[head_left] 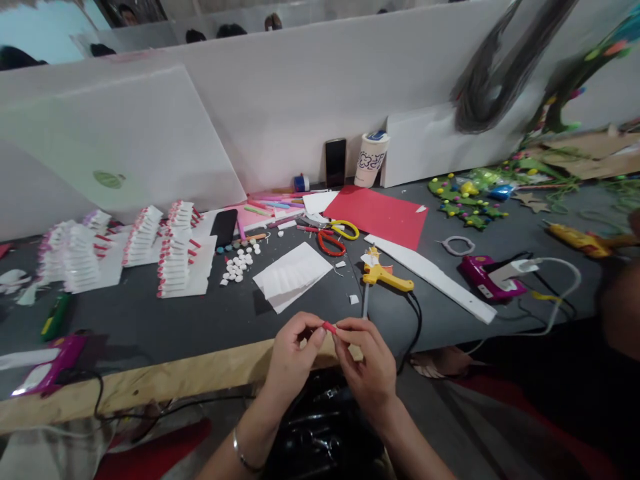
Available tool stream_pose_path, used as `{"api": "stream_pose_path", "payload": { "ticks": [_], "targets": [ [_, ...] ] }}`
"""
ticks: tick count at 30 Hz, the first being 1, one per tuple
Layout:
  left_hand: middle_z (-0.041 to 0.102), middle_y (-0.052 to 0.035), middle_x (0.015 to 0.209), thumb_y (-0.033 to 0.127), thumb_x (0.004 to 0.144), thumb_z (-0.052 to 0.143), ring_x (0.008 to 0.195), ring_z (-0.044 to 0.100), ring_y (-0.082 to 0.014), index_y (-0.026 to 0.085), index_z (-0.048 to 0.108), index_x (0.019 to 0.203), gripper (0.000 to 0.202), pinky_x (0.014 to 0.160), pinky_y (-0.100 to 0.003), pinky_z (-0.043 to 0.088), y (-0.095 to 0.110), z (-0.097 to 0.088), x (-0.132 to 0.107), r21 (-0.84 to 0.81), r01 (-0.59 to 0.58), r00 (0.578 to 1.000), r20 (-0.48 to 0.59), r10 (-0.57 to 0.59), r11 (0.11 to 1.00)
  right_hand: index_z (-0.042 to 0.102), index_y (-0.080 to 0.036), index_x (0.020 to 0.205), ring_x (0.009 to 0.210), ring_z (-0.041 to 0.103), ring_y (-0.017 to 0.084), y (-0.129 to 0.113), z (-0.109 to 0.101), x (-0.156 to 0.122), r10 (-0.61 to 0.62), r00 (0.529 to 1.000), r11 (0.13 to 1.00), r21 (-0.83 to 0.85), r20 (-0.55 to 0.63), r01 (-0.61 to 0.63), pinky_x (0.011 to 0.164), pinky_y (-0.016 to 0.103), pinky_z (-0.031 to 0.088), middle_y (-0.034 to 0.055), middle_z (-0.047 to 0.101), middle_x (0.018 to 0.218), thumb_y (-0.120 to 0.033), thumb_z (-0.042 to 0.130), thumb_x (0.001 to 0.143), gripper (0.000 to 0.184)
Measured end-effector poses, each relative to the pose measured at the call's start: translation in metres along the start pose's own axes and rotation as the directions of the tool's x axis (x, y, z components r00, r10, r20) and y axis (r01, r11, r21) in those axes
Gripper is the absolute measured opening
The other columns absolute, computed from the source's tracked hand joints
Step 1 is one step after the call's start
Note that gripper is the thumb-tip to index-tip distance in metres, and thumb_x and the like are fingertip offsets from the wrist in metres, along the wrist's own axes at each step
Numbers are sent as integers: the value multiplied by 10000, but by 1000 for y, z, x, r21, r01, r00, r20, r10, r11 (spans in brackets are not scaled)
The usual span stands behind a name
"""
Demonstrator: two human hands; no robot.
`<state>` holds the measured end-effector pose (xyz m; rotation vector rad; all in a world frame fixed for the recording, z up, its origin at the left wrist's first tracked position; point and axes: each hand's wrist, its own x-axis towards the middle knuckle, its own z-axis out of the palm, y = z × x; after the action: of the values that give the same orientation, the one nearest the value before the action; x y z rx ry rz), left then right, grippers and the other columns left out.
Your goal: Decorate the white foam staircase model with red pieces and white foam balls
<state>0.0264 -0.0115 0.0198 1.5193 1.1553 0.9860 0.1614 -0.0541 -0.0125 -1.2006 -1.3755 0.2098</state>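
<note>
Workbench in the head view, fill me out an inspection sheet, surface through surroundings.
Surface: dark grey tabletop, wooden front edge.
Job's things: small red piece, held; white paper beyond it.
Clutter: small white pieces, red sheet, yellow glue gun; scraps around.
Grips: left grip and right grip pinch the red piece between fingertips.
Cables: black cable trails from the glue gun toward the front edge; white cable loops at right.
Surroundings: white panel behind; phone and cup before it.

Long dark-grey flat tabletop (140, 330), pale bare-wood front edge (200, 373). Behind it, upright smooth white partition panel (295, 107). Dull grey floor (423, 427) below, right of centre. Upper left: bright pale-blue patch (45, 27), window or screen, cannot tell.
</note>
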Motion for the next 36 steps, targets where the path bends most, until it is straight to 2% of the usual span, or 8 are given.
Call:
{"api": "stream_pose_path", "payload": {
  "ticks": [5,13,16,21,25,27,33,36],
  "targets": [
    [665,-21,768,298,840,636,728,582,-145,175,700,792,147,681,-241,449,2,-3,-2,-36,26,999,35,-25,999,635,-217,862,805,686,163,-2,9,-8,312,950,912,278,14,-303,676,276,563,40,693,855,-146,640,880,74],
    [661,-13,744,308,825,656,694,560,-130,169,703,803,148,658,-230,437,2,-4,-9,-63,105,993,58,-101,992,677,-238,934,854,696,165,0,3,-9,61,996,990,134,-61,-52,752,305,556,34,730,894,-41,638,846,220],
    [655,-11,738,323,831,653,692,566,-129,164,686,806,164,665,-231,456,-1,-1,-10,-142,139,989,64,-132,980,682,-235,868,822,693,165,-7,4,-9,189,980,956,240,-63,-169,728,295,558,31,728,852,-92,668,846,145],
    [702,-35,788,320,839,652,732,618,-151,167,713,869,167,689,-250,488,-1,-2,-11,-129,137,990,59,-130,982,669,-206,753,678,650,141,-16,8,-9,589,798,647,518,127,-560,613,253,539,26,694,778,-291,766,795,135],
    [733,-53,898,290,864,625,827,657,-173,194,743,979,191,765,-278,508,3,-9,-11,-35,18,996,88,-15,999,601,-199,689,469,491,80,-15,7,-7,694,603,299,605,394,-738,423,188,415,-39,587,596,-425,837,694,327],
    [729,-46,874,272,879,607,812,662,-167,197,750,935,170,760,-275,510,4,-12,-10,5,-32,993,111,32,999,609,-208,741,476,502,87,-15,5,-5,695,557,227,597,454,-770,414,184,410,-46,580,587,-454,849,666,353],
    [725,-30,851,255,903,606,796,662,-150,207,749,915,151,751,-260,513,8,-16,-12,167,-137,987,108,120,976,699,-223,889,725,654,146,-20,-1,-4,592,749,631,405,299,-661,665,257,544,27,715,834,-370,750,801,178],
    [726,-37,857,259,916,592,793,662,-153,207,746,943,164,737,-264,526,10,-16,-14,223,-198,978,102,179,954,718,-223,878,640,631,132,-23,-2,-3,569,783,712,325,252,-622,600,242,531,17,710,771,-369,700,841,152]
  ]
}}
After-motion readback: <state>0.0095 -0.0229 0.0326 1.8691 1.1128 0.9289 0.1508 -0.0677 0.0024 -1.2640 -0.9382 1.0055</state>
